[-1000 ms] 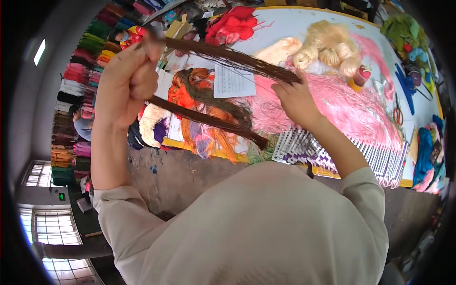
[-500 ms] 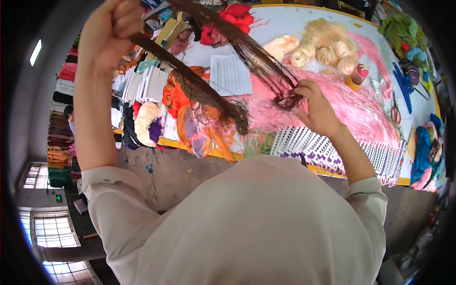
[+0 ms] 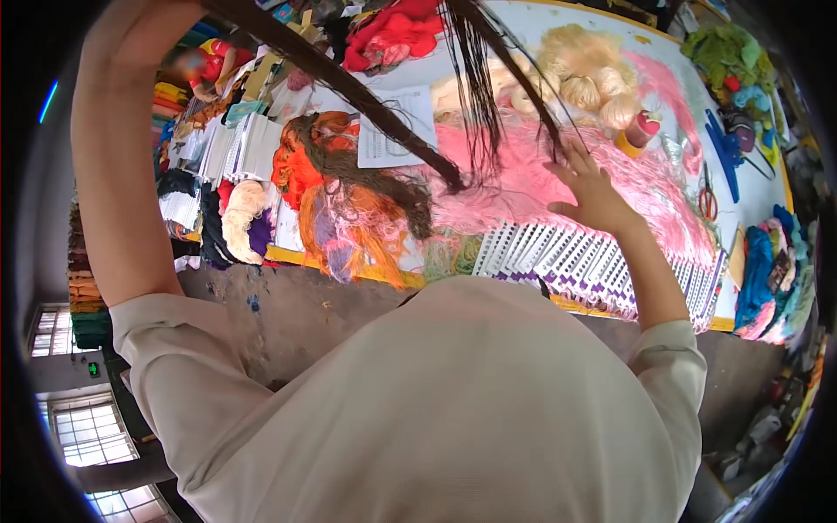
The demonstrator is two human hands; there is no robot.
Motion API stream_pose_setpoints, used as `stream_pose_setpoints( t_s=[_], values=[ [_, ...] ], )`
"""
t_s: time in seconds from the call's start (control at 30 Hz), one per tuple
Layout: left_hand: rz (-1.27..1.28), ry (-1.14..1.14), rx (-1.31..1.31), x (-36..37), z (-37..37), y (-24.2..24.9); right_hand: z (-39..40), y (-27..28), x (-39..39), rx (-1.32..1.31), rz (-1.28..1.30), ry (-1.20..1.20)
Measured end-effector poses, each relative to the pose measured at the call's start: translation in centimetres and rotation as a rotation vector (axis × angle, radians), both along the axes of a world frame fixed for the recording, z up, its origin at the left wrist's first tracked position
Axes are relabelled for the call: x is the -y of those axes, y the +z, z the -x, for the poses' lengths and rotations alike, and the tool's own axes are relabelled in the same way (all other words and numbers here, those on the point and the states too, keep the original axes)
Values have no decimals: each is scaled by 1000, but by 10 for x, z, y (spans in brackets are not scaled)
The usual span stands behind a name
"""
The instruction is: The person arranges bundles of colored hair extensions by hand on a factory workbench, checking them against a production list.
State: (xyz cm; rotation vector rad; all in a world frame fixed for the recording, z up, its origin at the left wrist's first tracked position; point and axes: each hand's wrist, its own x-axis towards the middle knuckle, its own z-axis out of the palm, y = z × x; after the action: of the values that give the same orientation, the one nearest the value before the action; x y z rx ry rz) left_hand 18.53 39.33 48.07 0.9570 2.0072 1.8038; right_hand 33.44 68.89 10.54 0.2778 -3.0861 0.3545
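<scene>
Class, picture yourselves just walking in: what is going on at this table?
A person is handling long dark brown strands above a table covered with colored yarn. The left arm is raised, its grip out of the picture. The right hand is open over the pink strands, fingers by the lower end of some brown ones; whether they touch is unclear. Scissors lie to the right, and another person in red is at the far left.
</scene>
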Motion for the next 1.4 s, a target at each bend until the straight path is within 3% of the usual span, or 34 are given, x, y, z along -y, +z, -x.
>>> stream_pose_setpoints(
  t_s=[0.1,0.13,0.17,0.27,0.3,0.4,0.47,0.5,0.57,0.7,0.77,0.83,0.87,0.9,0.93,1.0,1.07,1.1,1.13,1.17,1.2,1.23,1.3,1.33,1.37,1.4],
  values=[
    [-195,-18,-39,21,19,27,-1,-65,-37,374,259,-57],
    [-315,124,-5,19,9,33,-7,-86,-48,361,231,-48],
    [-318,127,-7,23,10,38,-13,-101,-58,348,206,-36],
    [-253,158,-87,38,14,52,-11,-91,-75,492,426,-245],
    [-249,161,-88,37,12,53,-10,-91,-80,334,274,-176],
    [-79,178,-175,32,13,56,13,-39,-74,324,76,-10],
    [-149,57,243,47,44,66,14,-25,-86,235,362,-146],
    [-150,54,249,61,58,62,11,-5,-85,275,464,-230],
    [-20,614,-112,98,84,41,-1,-15,-114,268,488,-268],
    [327,559,55,184,131,10,-37,-67,-191,213,695,-427],
    [419,666,83,238,170,-15,-64,-94,-237,47,438,-567],
    [444,761,61,227,146,-40,-88,-113,-293,100,215,-667],
    [398,752,133,241,152,-51,-107,-164,-358,-212,-277,-302],
    [420,722,184,257,160,-58,-116,-172,-378,-276,-502,-333],
    [382,764,222,264,159,-66,-138,-174,-419,139,-404,-424],
    [450,834,204,275,159,-78,-172,-189,-475,202,-786,-386],
    [273,882,328,281,160,-92,-177,-148,-471,242,-769,-387],
    [136,840,441,275,159,-94,-158,-123,-454,290,-215,-817],
    [-18,683,511,261,149,-96,-174,-86,-422,297,-232,-821],
    [-90,575,565,244,144,-101,-114,-40,-369,269,271,-876],
    [-162,462,616,228,141,-107,-87,15,-305,256,270,-692],
    [-206,211,646,216,139,-116,-59,68,-231,213,573,-870],
    [-289,25,699,155,104,-124,-16,129,-163,206,1055,-584],
    [-343,51,694,127,83,-132,2,159,-133,234,1256,-416],
    [-303,-20,646,102,64,-140,18,183,-104,217,1417,-240],
    [-347,-71,713,80,47,-150,33,205,-73,156,1400,-217]
  ],
)
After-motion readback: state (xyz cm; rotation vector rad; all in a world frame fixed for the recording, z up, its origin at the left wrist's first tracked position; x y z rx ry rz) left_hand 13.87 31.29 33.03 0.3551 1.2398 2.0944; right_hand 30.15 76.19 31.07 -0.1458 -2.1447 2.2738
